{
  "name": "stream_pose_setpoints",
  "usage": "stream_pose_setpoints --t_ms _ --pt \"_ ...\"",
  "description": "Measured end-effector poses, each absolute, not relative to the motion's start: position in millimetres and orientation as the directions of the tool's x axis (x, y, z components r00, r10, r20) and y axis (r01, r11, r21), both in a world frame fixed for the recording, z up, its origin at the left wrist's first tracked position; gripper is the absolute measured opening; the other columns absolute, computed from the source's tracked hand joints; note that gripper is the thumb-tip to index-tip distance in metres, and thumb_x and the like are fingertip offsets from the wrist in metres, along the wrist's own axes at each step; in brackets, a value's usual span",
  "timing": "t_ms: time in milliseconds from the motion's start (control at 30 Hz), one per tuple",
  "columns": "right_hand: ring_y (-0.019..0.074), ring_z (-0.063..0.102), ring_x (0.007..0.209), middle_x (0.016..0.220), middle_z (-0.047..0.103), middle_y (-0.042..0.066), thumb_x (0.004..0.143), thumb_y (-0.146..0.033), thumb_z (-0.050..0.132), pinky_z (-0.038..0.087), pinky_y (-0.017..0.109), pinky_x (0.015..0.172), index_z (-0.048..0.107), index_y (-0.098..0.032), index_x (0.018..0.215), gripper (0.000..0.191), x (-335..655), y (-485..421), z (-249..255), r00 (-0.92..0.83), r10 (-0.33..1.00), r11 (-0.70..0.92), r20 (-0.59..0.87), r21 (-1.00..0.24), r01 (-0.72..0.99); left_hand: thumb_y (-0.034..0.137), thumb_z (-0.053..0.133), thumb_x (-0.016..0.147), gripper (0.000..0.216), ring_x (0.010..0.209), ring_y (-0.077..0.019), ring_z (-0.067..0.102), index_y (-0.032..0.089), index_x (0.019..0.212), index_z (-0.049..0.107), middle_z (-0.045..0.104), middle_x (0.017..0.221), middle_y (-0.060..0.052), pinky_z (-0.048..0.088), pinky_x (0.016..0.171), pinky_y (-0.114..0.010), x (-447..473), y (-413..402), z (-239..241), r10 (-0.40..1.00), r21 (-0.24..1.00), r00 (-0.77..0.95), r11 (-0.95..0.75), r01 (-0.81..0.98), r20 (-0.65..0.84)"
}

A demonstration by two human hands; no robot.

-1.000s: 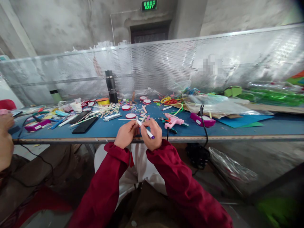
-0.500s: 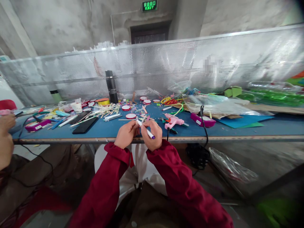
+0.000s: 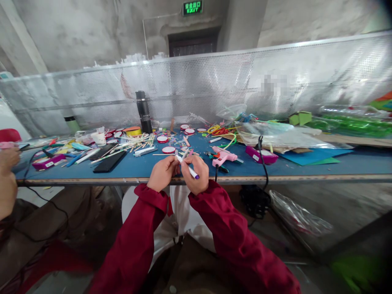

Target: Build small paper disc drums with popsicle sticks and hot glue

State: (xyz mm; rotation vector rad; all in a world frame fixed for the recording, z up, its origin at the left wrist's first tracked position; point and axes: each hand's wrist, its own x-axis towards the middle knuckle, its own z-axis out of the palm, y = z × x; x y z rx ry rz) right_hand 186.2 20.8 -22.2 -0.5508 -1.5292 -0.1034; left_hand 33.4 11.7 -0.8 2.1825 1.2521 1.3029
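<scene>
Both hands meet at the front edge of the blue table. In my right hand is a white marker with a purple end, its shaft slanting up and left toward the other hand. My left hand is closed in a pinch near the marker's upper tip; what it pinches is too small to make out. Just beyond the fingers lie a red-rimmed white lid and a thin stick. A pink glue gun rests right of my right hand.
A dark phone, a pile of pale sticks and a black flask are on the left. Purple tape rolls and plastic bags lie right. Cables hang over the edge. Another person's hand is at far left.
Almost nothing differs. Both of my hands keep the same place and the marker stays in my right hand.
</scene>
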Motion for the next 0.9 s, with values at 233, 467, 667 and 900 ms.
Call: stream_pose_setpoints --t_ms 233,467,667,900 --pt "0.0196 0.063 0.076 0.075 0.065 0.002 0.087 -0.019 0.059 0.051 0.035 0.075 0.059 -0.024 0.079 0.010 186.4 20.2 -21.2 0.059 0.278 0.875 0.959 -0.278 0.396 0.041 0.042 0.100 0.036 0.060 -0.0151 0.051 0.021 0.074 0.054 0.057 0.064 0.001 0.037 0.059 -0.027 33.3 12.0 -0.4 0.811 0.632 0.209 -0.562 0.533 0.546" --pt "0.0199 0.064 0.076 0.075 0.066 0.002 0.088 -0.018 0.059 0.051 0.035 0.075 0.058 -0.024 0.079 0.011 186.1 19.3 -20.1 0.057 0.276 0.871 0.960 -0.275 0.407 0.040 0.043 0.100 0.035 0.059 -0.0145 0.051 0.021 0.073 0.054 0.056 0.063 0.002 0.037 0.059 -0.027 33.3 12.1 -0.4 0.810 0.628 0.205 -0.562 0.539 0.549" --pt "0.0200 0.064 0.077 0.077 0.067 0.002 0.088 -0.019 0.059 0.050 0.036 0.077 0.059 -0.024 0.081 0.009 186.4 20.1 -20.9 0.052 0.281 0.875 0.958 -0.278 0.397 0.040 0.042 0.100 0.036 0.059 -0.0149 0.051 0.021 0.072 0.054 0.057 0.064 0.001 0.036 0.059 -0.027 33.6 11.9 -0.6 0.807 0.626 0.207 -0.566 0.537 0.553" --pt "0.0195 0.062 0.074 0.074 0.065 0.002 0.089 -0.018 0.058 0.050 0.035 0.075 0.057 -0.023 0.078 0.012 186.2 19.7 -19.9 0.052 0.267 0.877 0.962 -0.265 0.402 0.041 0.043 0.100 0.036 0.059 -0.0148 0.050 0.021 0.072 0.052 0.055 0.063 0.001 0.035 0.059 -0.027 33.3 12.3 -0.2 0.810 0.616 0.206 -0.559 0.556 0.549"
